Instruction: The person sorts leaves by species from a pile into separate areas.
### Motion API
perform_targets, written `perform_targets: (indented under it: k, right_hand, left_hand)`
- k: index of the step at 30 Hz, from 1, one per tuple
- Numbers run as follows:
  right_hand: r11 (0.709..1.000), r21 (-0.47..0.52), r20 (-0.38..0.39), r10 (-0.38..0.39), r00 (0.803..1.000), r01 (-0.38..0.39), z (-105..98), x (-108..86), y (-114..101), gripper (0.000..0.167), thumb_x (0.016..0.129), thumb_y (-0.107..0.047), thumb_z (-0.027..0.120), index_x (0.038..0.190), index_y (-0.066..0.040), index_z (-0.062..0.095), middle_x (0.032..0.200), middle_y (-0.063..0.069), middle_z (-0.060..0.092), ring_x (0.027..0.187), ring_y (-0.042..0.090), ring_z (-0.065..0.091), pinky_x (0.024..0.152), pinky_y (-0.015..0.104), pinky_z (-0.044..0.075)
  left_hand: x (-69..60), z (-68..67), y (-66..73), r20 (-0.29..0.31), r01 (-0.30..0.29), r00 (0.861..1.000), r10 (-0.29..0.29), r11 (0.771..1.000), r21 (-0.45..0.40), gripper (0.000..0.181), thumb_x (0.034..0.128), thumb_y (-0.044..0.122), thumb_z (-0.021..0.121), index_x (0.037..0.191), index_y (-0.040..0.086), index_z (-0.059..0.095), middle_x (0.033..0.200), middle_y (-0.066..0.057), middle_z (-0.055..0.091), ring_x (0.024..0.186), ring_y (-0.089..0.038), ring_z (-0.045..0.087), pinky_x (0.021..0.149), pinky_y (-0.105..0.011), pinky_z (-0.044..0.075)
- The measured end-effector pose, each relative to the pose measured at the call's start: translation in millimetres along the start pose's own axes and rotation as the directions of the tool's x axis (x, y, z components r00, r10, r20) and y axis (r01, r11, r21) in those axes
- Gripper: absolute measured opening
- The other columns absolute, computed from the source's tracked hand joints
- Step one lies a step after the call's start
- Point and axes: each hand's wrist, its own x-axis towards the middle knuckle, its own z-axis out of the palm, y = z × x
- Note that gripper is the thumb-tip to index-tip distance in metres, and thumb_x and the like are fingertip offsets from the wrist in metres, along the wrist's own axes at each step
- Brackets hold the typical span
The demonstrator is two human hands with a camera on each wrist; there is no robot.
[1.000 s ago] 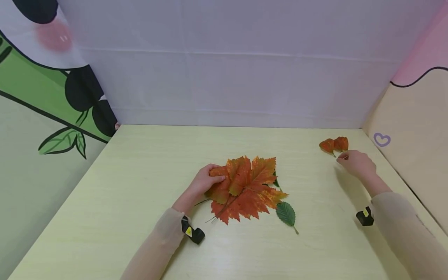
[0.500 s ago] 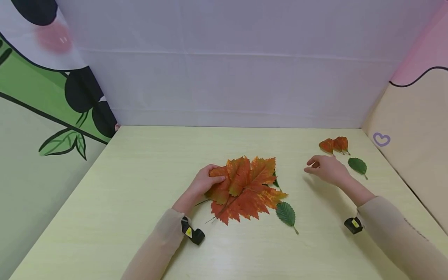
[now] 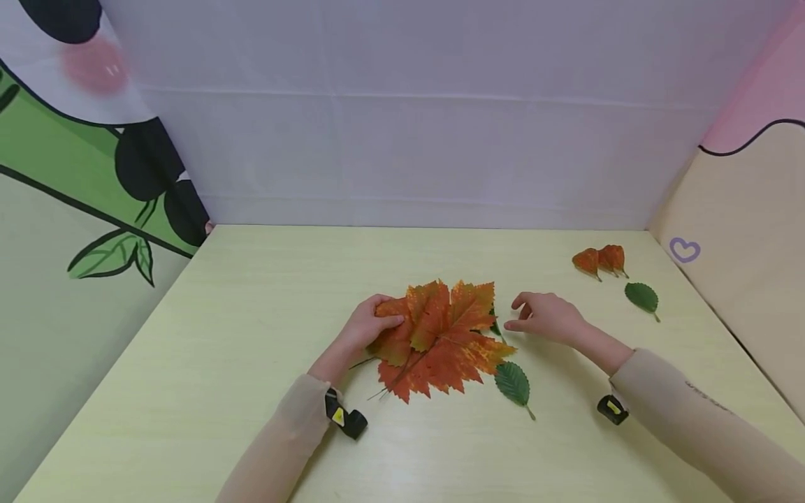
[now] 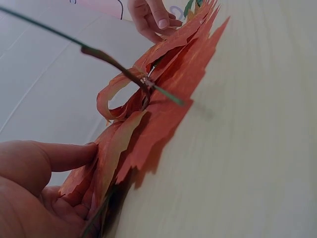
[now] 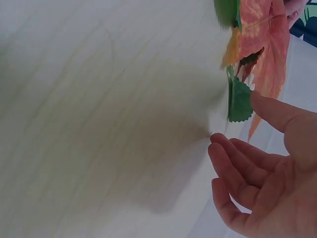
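In the head view my left hand (image 3: 363, 327) pinches the left edge of a pile of orange-red maple leaves (image 3: 446, 339), thumb on top. The left wrist view shows that thumb and fingers gripping a red leaf (image 4: 106, 158), and a thin stem (image 4: 106, 58) crosses the foreground. Just right of the pile, my right hand (image 3: 552, 320) hovers with fingers loosely bent and apart, holding nothing. Nearest to it is a small green leaf (image 5: 240, 101), mostly hidden under the pile in the head view. A second green leaf (image 3: 512, 382) pokes out at the pile's lower right.
Small orange leaves (image 3: 600, 260) lie in a row at the table's back right. A single green leaf (image 3: 642, 297) lies just in front of them. The pale wooden table (image 3: 189, 391) meets a plain backdrop behind and printed panels at both sides.
My right hand has let go of a green leaf in front of the small orange leaves and moved left to the pile's right side. The left hand has stayed put, gripping the maple leaves.
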Motion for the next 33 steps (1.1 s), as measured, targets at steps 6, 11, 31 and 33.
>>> perform_targets:
  k: [6, 11, 31, 33]
  right_hand:
    - [1.0, -0.027, -0.007, -0.009, 1.0, 0.009, 8.8, 6.9, -10.3, 0.048, 0.078, -0.04, 0.067, 0.108, -0.004, 0.059, 0.08, 0.001, 0.064, 0.065, 0.013, 0.056, 0.055, 0.028, 0.043]
    - [0.999, -0.033, 0.0, 0.016, 1.0, -0.016, 13.4, 11.1, -13.4, 0.05, 0.076, -0.044, 0.068, 0.105, -0.005, 0.059, 0.077, -0.001, 0.061, 0.062, 0.012, 0.053, 0.052, 0.028, 0.04]
    - [0.999, -0.013, -0.001, 0.031, 1.0, -0.031, 10.5, 13.7, -9.6, 0.031, 0.081, -0.022, 0.066, 0.103, -0.001, 0.059, 0.084, 0.008, 0.065, 0.066, 0.016, 0.057, 0.054, 0.03, 0.043]
    - [0.999, -0.017, -0.002, 0.037, 0.999, -0.037, 10.3, 14.3, -7.6, 0.03, 0.081, -0.02, 0.066, 0.103, -0.001, 0.059, 0.085, 0.009, 0.065, 0.067, 0.017, 0.057, 0.055, 0.03, 0.044]
  left_hand:
    - [1.7, 1.4, -0.7, -0.005, 0.001, 1.0, -0.001, 1.0, -0.022, 0.035, 0.0839, 0.012, 0.063, 0.116, 0.005, 0.052, 0.117, -0.014, 0.054, 0.103, -0.028, 0.051, 0.086, -0.039, 0.046]
    - [2.4, 1.3, -0.9, -0.003, 0.004, 1.0, -0.004, 1.0, -0.008, 0.035, 0.0838, 0.013, 0.064, 0.116, 0.006, 0.053, 0.116, -0.014, 0.054, 0.103, -0.028, 0.051, 0.086, -0.04, 0.046]
    - [-4.0, 0.4, 5.0, 0.008, 0.018, 1.0, -0.018, 0.999, -0.041, 0.035, 0.0843, 0.012, 0.063, 0.116, 0.005, 0.052, 0.116, -0.014, 0.054, 0.103, -0.028, 0.052, 0.086, -0.039, 0.046]
    - [-12.1, -0.9, 13.8, 0.011, 0.021, 1.0, -0.02, 0.999, -0.04, 0.035, 0.0847, 0.011, 0.062, 0.117, 0.003, 0.051, 0.117, -0.015, 0.054, 0.103, -0.029, 0.052, 0.086, -0.04, 0.046]
